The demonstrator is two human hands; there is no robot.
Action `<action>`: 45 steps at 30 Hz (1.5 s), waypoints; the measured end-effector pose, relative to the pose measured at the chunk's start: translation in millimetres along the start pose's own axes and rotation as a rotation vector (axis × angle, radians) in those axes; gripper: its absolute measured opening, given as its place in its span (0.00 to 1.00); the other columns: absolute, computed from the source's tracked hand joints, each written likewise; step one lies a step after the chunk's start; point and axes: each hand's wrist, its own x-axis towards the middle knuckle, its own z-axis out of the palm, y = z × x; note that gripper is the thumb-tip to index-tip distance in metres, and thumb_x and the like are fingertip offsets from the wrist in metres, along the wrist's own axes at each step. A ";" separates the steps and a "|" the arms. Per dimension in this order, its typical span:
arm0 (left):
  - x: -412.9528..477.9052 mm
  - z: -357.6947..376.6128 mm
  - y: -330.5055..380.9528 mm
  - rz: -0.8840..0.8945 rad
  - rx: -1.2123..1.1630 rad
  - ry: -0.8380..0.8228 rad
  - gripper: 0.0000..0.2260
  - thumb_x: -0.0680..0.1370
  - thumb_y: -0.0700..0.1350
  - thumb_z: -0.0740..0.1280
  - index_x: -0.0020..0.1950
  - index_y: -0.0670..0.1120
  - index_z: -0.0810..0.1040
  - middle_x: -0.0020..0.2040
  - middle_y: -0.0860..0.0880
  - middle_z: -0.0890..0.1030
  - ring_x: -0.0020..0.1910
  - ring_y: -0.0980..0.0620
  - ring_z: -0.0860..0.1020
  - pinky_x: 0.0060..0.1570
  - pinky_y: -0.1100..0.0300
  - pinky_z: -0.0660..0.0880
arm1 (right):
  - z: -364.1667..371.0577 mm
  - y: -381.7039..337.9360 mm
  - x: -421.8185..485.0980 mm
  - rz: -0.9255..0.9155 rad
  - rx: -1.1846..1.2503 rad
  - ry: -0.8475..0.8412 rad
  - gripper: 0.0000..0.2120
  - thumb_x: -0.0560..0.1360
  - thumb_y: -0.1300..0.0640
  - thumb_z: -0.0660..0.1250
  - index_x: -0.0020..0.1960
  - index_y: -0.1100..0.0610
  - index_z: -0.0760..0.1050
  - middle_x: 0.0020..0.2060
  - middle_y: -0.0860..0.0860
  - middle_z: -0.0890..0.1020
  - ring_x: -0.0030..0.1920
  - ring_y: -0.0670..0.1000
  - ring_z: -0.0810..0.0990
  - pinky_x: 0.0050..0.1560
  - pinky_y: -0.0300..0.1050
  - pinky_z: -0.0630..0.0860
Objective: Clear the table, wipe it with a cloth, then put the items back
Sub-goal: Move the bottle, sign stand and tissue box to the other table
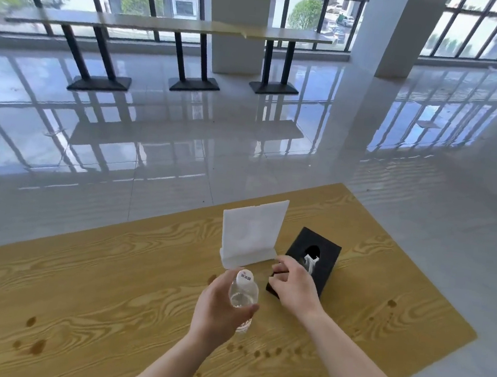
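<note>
A clear plastic water bottle [243, 293] with a white cap stands on the wooden table [108, 281], and my left hand [218, 306] is wrapped around it. Just to its right, my right hand [293, 285] rests on the near left corner of a black tissue box [319, 257]; its fingers curl over the box edge. A white tissue pokes out of the box's top slot. Behind both hands a white upright sign holder [251, 234] stands on its base. Several brown stains dot the tabletop near the front.
The table's far edge and right corner drop off to a glossy tiled floor [245, 145]. Across the room a long counter table [172, 25] on black pedestal legs runs along the windows, with white pillars [395, 32] beside it.
</note>
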 end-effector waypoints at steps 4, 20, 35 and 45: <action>2.9 -6.2 -0.7 0.001 -0.002 0.052 0.18 0.65 0.51 0.78 0.52 0.62 0.78 0.45 0.60 0.83 0.45 0.60 0.80 0.43 0.61 0.77 | -16.4 -31.3 36.6 -0.128 -0.026 0.077 0.22 0.79 0.60 0.69 0.72 0.55 0.71 0.61 0.50 0.80 0.56 0.48 0.79 0.57 0.43 0.78; 16.1 -58.7 -21.6 -0.069 -0.033 0.273 0.18 0.65 0.51 0.81 0.51 0.59 0.80 0.45 0.60 0.84 0.46 0.58 0.82 0.48 0.49 0.80 | -23.7 -74.6 106.6 -0.520 -0.613 0.203 0.21 0.76 0.60 0.71 0.68 0.55 0.75 0.62 0.52 0.80 0.65 0.57 0.73 0.64 0.49 0.71; 22.3 -92.3 -25.7 -0.057 -0.055 0.376 0.17 0.65 0.50 0.82 0.49 0.59 0.79 0.44 0.58 0.84 0.46 0.57 0.82 0.48 0.48 0.80 | -18.1 -78.8 118.6 -0.540 -0.731 0.065 0.12 0.78 0.65 0.65 0.37 0.54 0.72 0.36 0.50 0.78 0.39 0.54 0.76 0.40 0.44 0.69; 12.3 -133.4 -29.8 -0.042 -0.013 0.455 0.18 0.67 0.49 0.81 0.51 0.59 0.77 0.43 0.61 0.82 0.46 0.59 0.80 0.45 0.59 0.75 | -15.2 -107.6 102.6 -0.532 -0.652 0.044 0.12 0.78 0.65 0.63 0.36 0.57 0.71 0.35 0.52 0.80 0.36 0.56 0.77 0.37 0.45 0.69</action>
